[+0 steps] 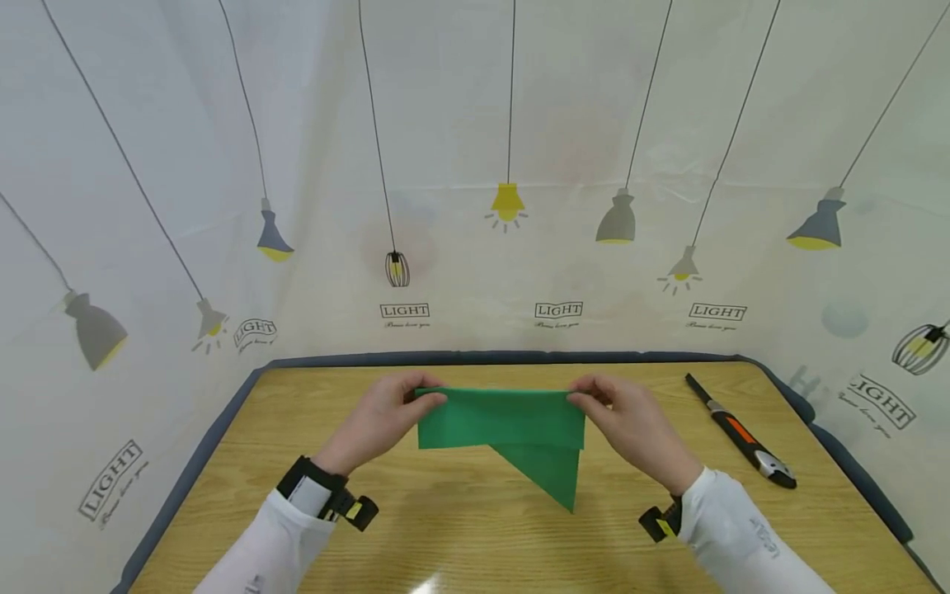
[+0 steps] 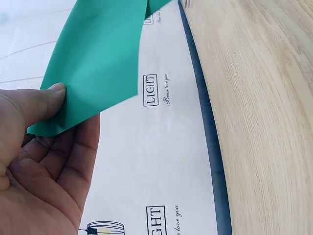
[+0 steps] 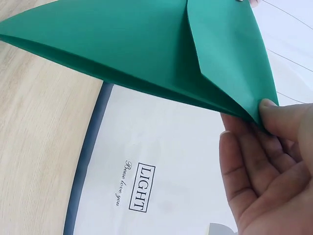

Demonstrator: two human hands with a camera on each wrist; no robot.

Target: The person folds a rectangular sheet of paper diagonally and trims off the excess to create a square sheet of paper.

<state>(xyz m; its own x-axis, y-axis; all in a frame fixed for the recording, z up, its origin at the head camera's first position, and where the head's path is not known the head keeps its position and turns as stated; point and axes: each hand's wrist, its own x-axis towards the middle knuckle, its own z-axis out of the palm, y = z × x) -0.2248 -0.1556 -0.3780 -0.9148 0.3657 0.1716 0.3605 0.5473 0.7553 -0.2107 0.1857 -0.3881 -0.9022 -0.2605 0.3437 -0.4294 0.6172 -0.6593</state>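
Note:
A folded sheet of green paper (image 1: 500,418) is held up over the table by both hands. Its top edge is a straight fold with a flap hanging down in front, and a triangular point drops below on the right. My left hand (image 1: 386,412) pinches the upper left corner, with the thumb on the near face in the left wrist view (image 2: 49,156). The upper right corner sits between thumb and fingers of my right hand (image 1: 631,421). In the right wrist view, the paper (image 3: 122,44) shows separate layers along its lower edge.
A utility knife (image 1: 742,433) with a black, orange and grey handle lies on the wooden table (image 1: 297,462) at the right. Dark blue edging (image 1: 460,358) borders the tabletop. Behind it hangs a white sheet (image 1: 460,99) printed with lamps.

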